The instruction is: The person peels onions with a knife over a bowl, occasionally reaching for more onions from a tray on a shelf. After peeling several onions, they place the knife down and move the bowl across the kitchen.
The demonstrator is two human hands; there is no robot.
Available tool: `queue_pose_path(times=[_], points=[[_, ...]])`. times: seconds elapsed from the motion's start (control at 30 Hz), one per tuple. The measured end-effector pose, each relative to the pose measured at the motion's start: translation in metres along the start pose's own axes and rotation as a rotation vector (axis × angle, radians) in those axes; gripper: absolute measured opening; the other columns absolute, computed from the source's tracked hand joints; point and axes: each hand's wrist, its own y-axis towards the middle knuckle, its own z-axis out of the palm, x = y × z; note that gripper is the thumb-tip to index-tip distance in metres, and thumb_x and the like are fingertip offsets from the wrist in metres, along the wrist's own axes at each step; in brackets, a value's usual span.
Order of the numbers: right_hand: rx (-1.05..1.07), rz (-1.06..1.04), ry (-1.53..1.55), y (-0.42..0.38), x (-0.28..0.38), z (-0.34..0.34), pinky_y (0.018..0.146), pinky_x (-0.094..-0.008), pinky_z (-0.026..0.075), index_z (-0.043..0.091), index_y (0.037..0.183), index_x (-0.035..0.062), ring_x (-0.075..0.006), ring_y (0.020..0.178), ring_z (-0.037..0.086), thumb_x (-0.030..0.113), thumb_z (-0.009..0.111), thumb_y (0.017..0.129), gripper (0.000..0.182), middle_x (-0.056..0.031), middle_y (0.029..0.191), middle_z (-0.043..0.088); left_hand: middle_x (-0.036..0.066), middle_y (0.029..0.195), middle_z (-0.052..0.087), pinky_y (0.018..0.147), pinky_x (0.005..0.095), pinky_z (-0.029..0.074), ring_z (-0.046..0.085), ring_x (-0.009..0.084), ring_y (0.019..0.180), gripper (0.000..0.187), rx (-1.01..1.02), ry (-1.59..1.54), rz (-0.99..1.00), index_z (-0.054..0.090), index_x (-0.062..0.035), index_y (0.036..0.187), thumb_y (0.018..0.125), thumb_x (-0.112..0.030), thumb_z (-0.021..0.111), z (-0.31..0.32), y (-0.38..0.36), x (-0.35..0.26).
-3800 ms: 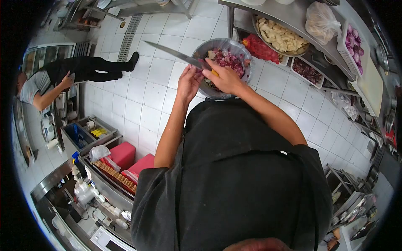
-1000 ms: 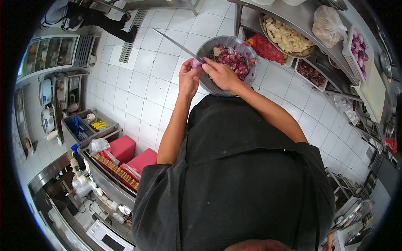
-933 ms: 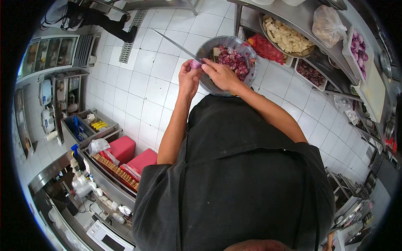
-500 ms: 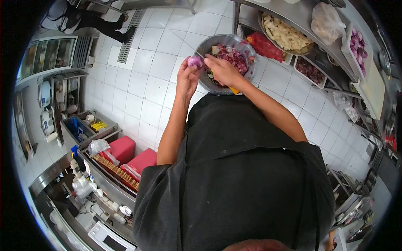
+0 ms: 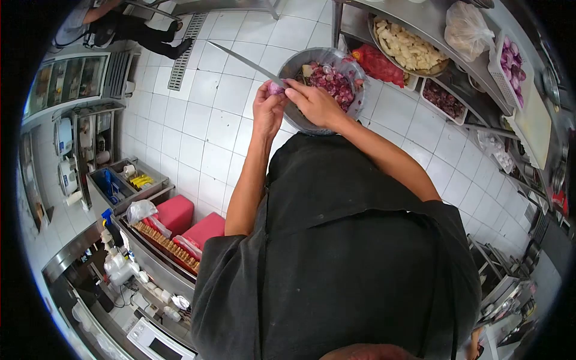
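Note:
A red onion point(image 5: 275, 88) sits in the fingers of my left hand point(image 5: 268, 107), just left of the bin. My right hand point(image 5: 316, 105) grips a knife point(image 5: 243, 59); its handle is hidden in my fist. The long blade points up and to the left, its lower end against or very close to the onion. Beneath my right hand stands a round bin point(image 5: 292, 62) lined with clear plastic. Purple-red onion peelings point(image 5: 333, 84) lie heaped in it.
On the right, a metal shelf holds a basin of pale peeled pieces point(image 5: 408, 48), a plastic bag point(image 5: 468, 29) and a white basket point(image 5: 500, 72) of red onions. Below are a red mesh bag point(image 5: 378, 65) and a tray of dark pieces point(image 5: 443, 102). Another person's legs point(image 5: 147, 33) are at upper left.
The knife blade has swung out to the upper left and now shows at full length. My right hand has turned over the onion. The other person's arm now shows at the upper left.

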Motion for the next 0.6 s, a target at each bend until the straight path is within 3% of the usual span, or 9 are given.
queue_pose_path(times=[0.1,0.2,0.3,0.33,0.4,0.47,0.6], points=[[0.016,0.013,0.022,0.002,-0.002,-0.001,0.097,-0.0363,0.044,0.053,0.132,0.0004,-0.0343,0.118,0.058,0.043,0.046,0.097,0.055,-0.0257,0.125,0.058,0.013,0.112,0.057,0.091,0.0385,0.050,0.059,0.0229,0.102,0.050,-0.003,0.030,-0.003,0.044,-0.0006,0.125,0.078,0.011,0.056,-0.003,0.001,0.000],[-0.109,-0.063,0.100,0.008,-0.012,0.006,0.091,-0.0424,0.046,0.060,0.125,0.0033,-0.0418,0.106,0.061,0.048,0.043,0.095,0.056,-0.0273,0.108,0.064,0.012,0.117,0.056,0.101,0.0442,0.045,0.056,0.0263,0.109,0.050,0.034,0.041,0.011,0.043,-0.0016,0.126,0.079,0.007,0.058,-0.005,-0.001,0.000],[-0.019,0.196,0.112,0.020,-0.021,-0.010,0.087,-0.0414,0.047,0.063,0.120,0.0076,-0.0405,0.100,0.063,0.049,0.042,0.096,0.053,-0.0244,0.099,0.067,0.015,0.119,0.057,0.102,0.0473,0.044,0.056,0.0297,0.112,0.047,0.091,-0.065,0.003,0.045,-0.0023,0.124,0.081,0.001,0.061,-0.004,-0.007,-0.002],[-0.012,0.251,0.137,0.020,-0.020,-0.016,0.085,-0.0413,0.047,0.063,0.118,0.0081,-0.0386,0.094,0.064,0.050,0.040,0.097,0.052,-0.0218,0.088,0.066,0.016,0.120,0.057,0.102,0.0472,0.043,0.055,0.0302,0.113,0.045,0.078,-0.123,-0.015,0.046,-0.0023,0.124,0.082,-0.002,0.062,-0.003,-0.006,-0.004],[-0.019,0.242,0.137,0.021,-0.023,-0.019,0.081,-0.0406,0.048,0.062,0.119,0.0096,-0.0354,0.087,0.065,0.050,0.039,0.097,0.051,-0.0189,0.080,0.064,0.017,0.121,0.057,0.103,0.0471,0.042,0.054,0.0313,0.115,0.043,0.044,-0.240,-0.047,0.048,-0.0025,0.123,0.083,-0.007,0.063,-0.003,-0.008,-0.005],[0.021,0.295,0.186,0.023,-0.027,-0.023,0.064,-0.0375,0.049,0.060,0.123,0.0094,-0.0254,0.064,0.062,0.049,0.041,0.097,0.051,-0.0124,0.068,0.057,0.019,0.123,0.057,0.104,0.0447,0.040,0.053,0.0313,0.116,0.040,-0.061,-0.348,-0.128,0.049,-0.0020,0.122,0.085,-0.011,0.062,-0.010,-0.006,-0.004],[0.059,0.384,0.252,0.026,-0.028,-0.020,0.047,-0.0327,0.043,0.056,0.131,0.0090,-0.0168,0.048,0.052,0.048,0.043,0.097,0.053,-0.0065,0.062,0.052,0.020,0.124,0.056,0.105,0.0408,0.037,0.050,0.0319,0.119,0.040,-0.102,-0.337,-0.159,0.049,-0.0006,0.123,0.088,-0.016,0.061,-0.019,0.001,0.003]])
